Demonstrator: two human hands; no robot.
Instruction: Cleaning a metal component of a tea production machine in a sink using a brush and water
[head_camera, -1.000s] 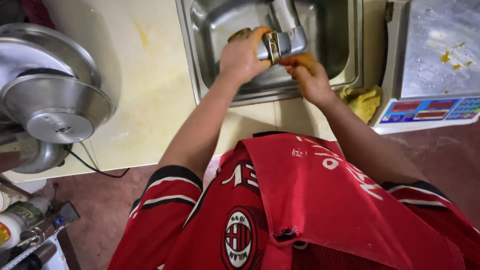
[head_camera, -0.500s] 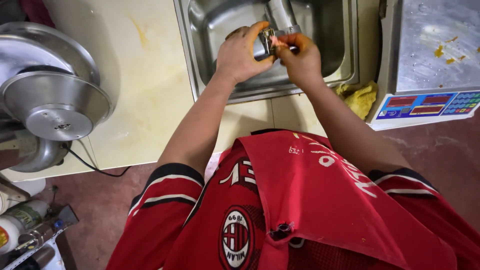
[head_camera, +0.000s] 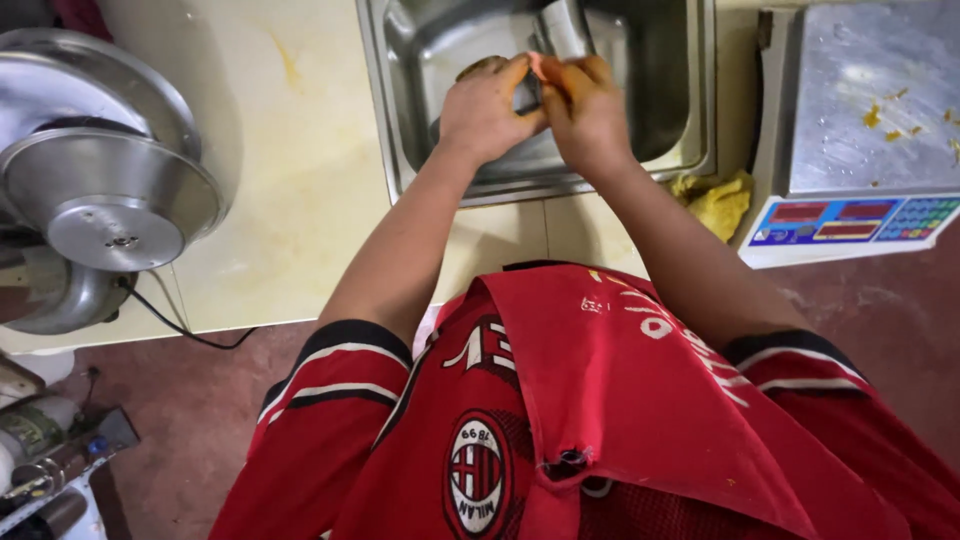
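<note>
Since prev frame the right hand (head_camera: 585, 105) has closed in on the left hand (head_camera: 485, 110); both now meet under the tap (head_camera: 562, 28), over the sink (head_camera: 390, 120). Fingers curled round sth small & orange, mostly hidden, can't tell what. Looks like rinsing/rubbing step; next needs steady hold beneath spout.

A second ago my right hand (head_camera: 588, 110) hung apart from my left hand (head_camera: 485, 112), lower and to the side of the tap (head_camera: 562, 27). Half a second ago it had closed in beside the left. Now both hands press together over the steel sink (head_camera: 385, 110), fingers meeting, and they cover the small metal piece I could see between them before.
</note>
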